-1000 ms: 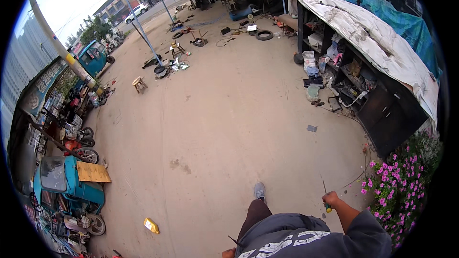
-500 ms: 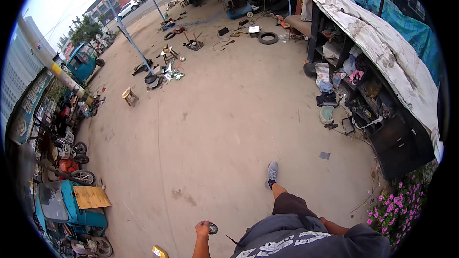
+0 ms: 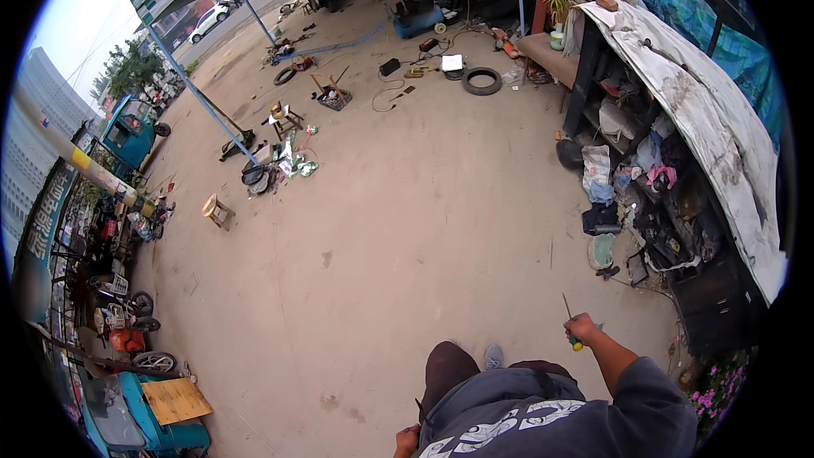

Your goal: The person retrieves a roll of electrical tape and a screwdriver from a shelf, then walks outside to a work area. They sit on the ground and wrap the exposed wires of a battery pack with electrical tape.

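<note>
My right hand (image 3: 580,330) is closed round the yellow and green handle of a screwdriver (image 3: 568,312). Its thin shaft points up and away, over the bare ground to the right of my legs. Low in the picture, beside my dark shirt, my left hand (image 3: 408,439) shows only in part. Its fingers are hidden, and the dark ring seen with it earlier, like a roll of tape, is out of sight.
A wooden stool (image 3: 217,210) stands ahead on the left. Farther off are a tyre (image 3: 482,81), a blue compressor (image 3: 417,20) and a canopy pole (image 3: 203,102). A cluttered black cabinet (image 3: 712,305) lines the right; a teal three-wheeler (image 3: 182,437) stands near left.
I have stepped forward. My right hand has swung out into view with the screwdriver. My left hand has drawn back towards my body, and its dark ring no longer shows.
</note>
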The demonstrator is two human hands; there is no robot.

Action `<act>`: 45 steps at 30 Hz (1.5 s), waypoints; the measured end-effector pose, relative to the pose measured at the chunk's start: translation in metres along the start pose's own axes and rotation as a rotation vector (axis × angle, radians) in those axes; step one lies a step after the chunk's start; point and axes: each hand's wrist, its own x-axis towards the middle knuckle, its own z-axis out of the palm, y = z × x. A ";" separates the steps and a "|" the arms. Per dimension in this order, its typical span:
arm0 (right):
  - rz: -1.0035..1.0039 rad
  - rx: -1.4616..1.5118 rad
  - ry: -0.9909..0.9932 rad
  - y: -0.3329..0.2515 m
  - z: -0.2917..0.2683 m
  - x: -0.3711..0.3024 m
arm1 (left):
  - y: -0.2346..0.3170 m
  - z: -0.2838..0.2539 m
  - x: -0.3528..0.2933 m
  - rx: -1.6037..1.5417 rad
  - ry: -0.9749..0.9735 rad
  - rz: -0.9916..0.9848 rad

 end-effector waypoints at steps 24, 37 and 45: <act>0.201 -0.058 0.042 -0.144 0.125 0.302 | 0.733 0.107 0.229 0.037 0.005 0.389; 0.021 0.110 0.092 -0.655 0.078 0.457 | 0.860 0.250 0.186 0.307 -0.055 0.118; 0.068 0.164 0.136 -0.764 0.091 0.551 | 0.999 0.298 0.287 0.370 -0.141 0.156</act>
